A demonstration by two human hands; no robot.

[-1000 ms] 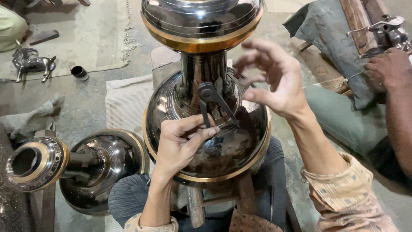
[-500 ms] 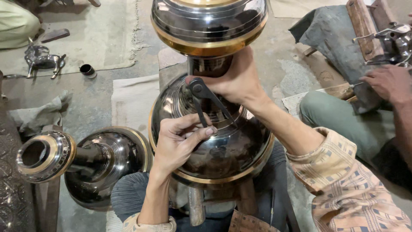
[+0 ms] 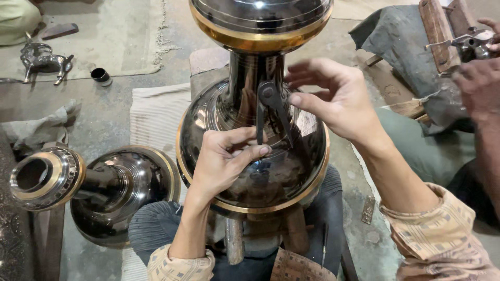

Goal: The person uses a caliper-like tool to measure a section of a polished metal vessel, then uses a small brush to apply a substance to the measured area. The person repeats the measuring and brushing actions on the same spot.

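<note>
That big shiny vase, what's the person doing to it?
The person has a dark metal vase with gold bands lying across their lap. Their left hand presses one leg of a divider against its round belly, and their right hand touches the divider's hinge near the neck. A second vase lies on the floor to the left. Another person's hand works at the far right.

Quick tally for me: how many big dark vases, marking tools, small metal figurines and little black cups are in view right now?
Large dark vases with brass bands: 2, one between the knees, one lying at the left
Dividers, steadied by left hand and right hand: 1
Metal animal figurines: 1
Small black cups: 1
Total: 5
</note>
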